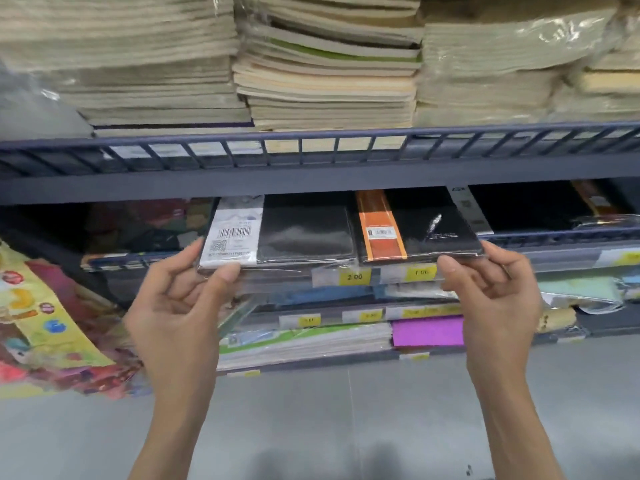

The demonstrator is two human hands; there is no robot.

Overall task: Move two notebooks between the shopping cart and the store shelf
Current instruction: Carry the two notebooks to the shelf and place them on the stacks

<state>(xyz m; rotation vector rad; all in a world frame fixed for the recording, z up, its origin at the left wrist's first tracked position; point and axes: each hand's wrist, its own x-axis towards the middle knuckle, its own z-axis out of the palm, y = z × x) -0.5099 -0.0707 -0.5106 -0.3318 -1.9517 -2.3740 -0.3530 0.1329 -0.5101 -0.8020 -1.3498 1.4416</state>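
Notebooks side by side at shelf [311, 183] edge | left hand [180, 299] fingers pinch white-banded notebook [280, 233] corner | right hand [491, 289] fingers pinch orange-banded notebook [419, 230] corner

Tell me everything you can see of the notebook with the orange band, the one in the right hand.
The orange-band notebook is black, wrapped in glossy clear plastic, with an orange vertical band carrying a small barcode label near its left edge and faint lettering on the cover. It lies flat at the front of the middle shelf, side by side with the white-band notebook. The right hand pinches its near right corner, thumb on top.
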